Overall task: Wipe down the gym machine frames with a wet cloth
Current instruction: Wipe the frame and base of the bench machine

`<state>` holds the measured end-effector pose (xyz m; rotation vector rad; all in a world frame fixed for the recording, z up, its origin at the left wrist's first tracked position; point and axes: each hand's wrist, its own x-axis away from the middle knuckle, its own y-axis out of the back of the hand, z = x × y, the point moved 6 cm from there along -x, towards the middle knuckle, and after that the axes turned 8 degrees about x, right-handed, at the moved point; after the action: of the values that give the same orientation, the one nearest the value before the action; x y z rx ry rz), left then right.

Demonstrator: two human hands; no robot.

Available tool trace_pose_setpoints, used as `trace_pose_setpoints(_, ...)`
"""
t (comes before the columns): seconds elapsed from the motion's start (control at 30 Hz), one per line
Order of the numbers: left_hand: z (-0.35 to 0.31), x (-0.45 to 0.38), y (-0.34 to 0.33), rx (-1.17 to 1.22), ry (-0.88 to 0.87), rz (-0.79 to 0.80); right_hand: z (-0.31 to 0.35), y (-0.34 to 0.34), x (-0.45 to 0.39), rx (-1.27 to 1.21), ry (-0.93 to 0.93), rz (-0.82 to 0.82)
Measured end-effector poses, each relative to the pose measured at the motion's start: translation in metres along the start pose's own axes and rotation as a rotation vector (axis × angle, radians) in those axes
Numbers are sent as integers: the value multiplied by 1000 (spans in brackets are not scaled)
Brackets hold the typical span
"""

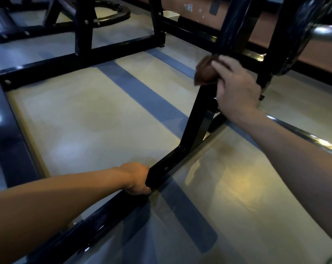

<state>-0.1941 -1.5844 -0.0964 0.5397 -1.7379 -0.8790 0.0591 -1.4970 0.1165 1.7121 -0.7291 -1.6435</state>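
Observation:
A black steel machine frame lies low over the floor. Its base bar (167,166) runs diagonally from lower left toward the right, and a slanted upright post (197,119) rises from it. My left hand (137,179) grips the base bar, fingers curled round its near edge. My right hand (235,86) holds a brown cloth (205,72) wrapped against the upper part of the slanted post, the cloth bunched under my fingers. The post's top is hidden behind the cloth and hand.
Another black frame rail (81,56) crosses the far floor, joined to a side rail (10,130) at left. A chrome bar (304,136) sticks out at right. A dark padded part (235,23) hangs above. A white tub (171,15) stands by the far wall. The floor carries blue stripes (142,90).

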Motion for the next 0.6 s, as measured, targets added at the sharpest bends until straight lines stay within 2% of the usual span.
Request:
trace_pose_setpoints(0.07,0,0,0,-2,-1,-1,-3,5,-15,14,-41,-25)
trace_pose_setpoints(0.13,0,0,1,2,-4,1,6,0,-9,47,6,-4)
trace_pose_setpoints(0.27,-2,0,2,-7,-16,-14,16,-24,34,110,155,168)
trace_pose_setpoints(0.47,0,-2,1,10,-31,-8,-3,10,-21,10,-59,-60)
trace_pose_setpoints(0.53,1,-3,2,28,-37,-5,7,2,-25,62,-35,-19)
trace_pose_setpoints(0.6,1,-3,2,36,-49,-3,24,-19,-4,117,86,116)
